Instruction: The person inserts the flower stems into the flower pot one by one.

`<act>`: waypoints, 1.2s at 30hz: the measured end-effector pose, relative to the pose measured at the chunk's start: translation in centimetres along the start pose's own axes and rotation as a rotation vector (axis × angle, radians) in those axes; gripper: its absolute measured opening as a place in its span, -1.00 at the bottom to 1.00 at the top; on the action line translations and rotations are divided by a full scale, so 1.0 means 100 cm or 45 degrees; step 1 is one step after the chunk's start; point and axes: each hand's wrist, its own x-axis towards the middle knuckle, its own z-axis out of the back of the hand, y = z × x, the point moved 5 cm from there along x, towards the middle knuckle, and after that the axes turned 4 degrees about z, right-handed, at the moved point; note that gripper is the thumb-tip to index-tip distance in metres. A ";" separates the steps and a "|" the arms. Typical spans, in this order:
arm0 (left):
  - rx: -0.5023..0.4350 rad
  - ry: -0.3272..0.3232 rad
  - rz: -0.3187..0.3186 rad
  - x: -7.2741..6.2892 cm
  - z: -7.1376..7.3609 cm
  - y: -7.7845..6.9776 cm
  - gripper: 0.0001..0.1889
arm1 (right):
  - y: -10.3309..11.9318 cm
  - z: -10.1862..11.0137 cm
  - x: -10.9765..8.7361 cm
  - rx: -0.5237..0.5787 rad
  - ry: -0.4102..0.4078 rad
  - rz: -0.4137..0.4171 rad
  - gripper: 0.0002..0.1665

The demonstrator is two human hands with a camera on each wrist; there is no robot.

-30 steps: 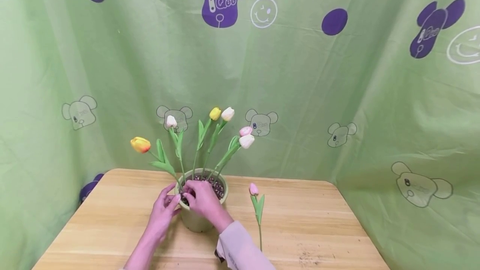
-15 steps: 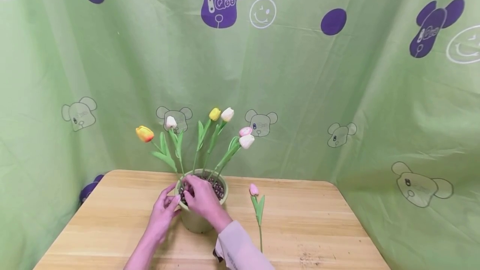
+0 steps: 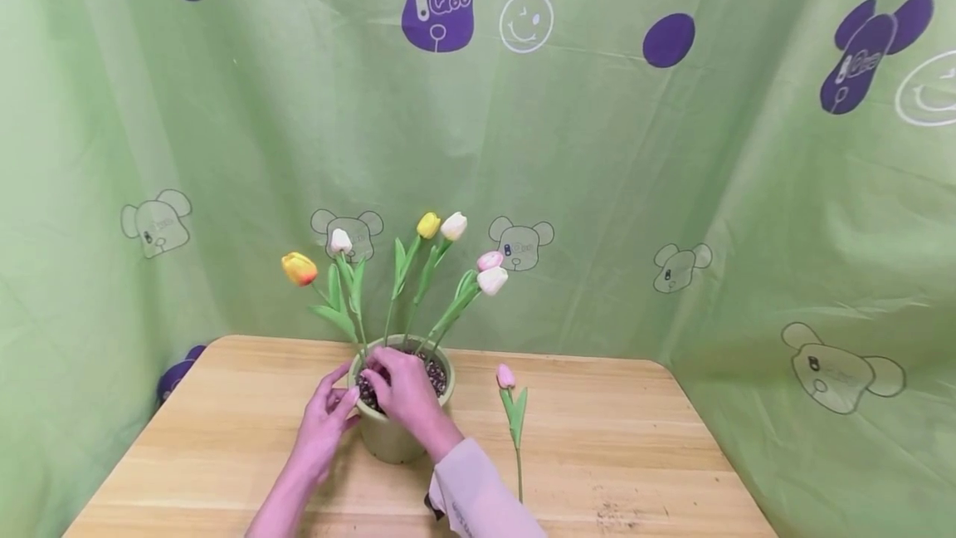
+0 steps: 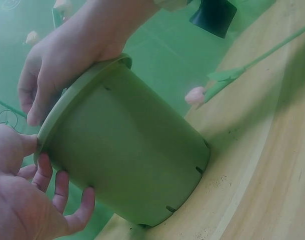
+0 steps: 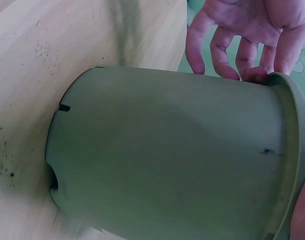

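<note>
An olive-green flower pot (image 3: 392, 438) filled with dark, grainy soil (image 3: 436, 376) stands upright on the table. My left hand (image 4: 27, 190) grips its left rim, thumb at the lip and fingers against the outer wall. Over the rim reaches my right hand (image 3: 407, 388), its bent fingers down at the soil beside the stem of an orange-yellow tulip (image 3: 299, 269). Whether those fingertips pinch the stem or press the soil is hidden. White tulips (image 3: 453, 227), a yellow tulip (image 3: 428, 225) and a pink tulip (image 3: 489, 261) also rise from the pot.
One pink tulip (image 3: 515, 418) lies on the wooden table (image 3: 612, 430), right of the pot. Dark crumbs (image 3: 616, 513) are scattered near the front right. A green printed curtain (image 3: 597, 148) hangs behind and along both sides.
The orange-yellow tulip has swung right and stands more upright. My right hand has shifted slightly at the soil, while the left has kept its hold on the rim.
</note>
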 end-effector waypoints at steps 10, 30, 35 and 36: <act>-0.002 -0.003 0.009 -0.001 0.001 -0.002 -0.41 | -0.001 -0.002 -0.002 0.009 0.076 -0.049 -0.86; 0.006 0.011 0.002 -0.001 0.000 -0.004 -0.41 | -0.002 -0.006 -0.001 0.053 0.194 -0.127 -0.84; -0.006 0.014 -0.002 -0.001 0.000 -0.002 -0.41 | -0.005 -0.007 -0.002 0.067 0.175 -0.174 -0.93; -0.009 0.013 -0.002 -0.001 0.000 -0.002 -0.42 | -0.005 -0.007 -0.003 0.065 0.169 -0.182 -0.95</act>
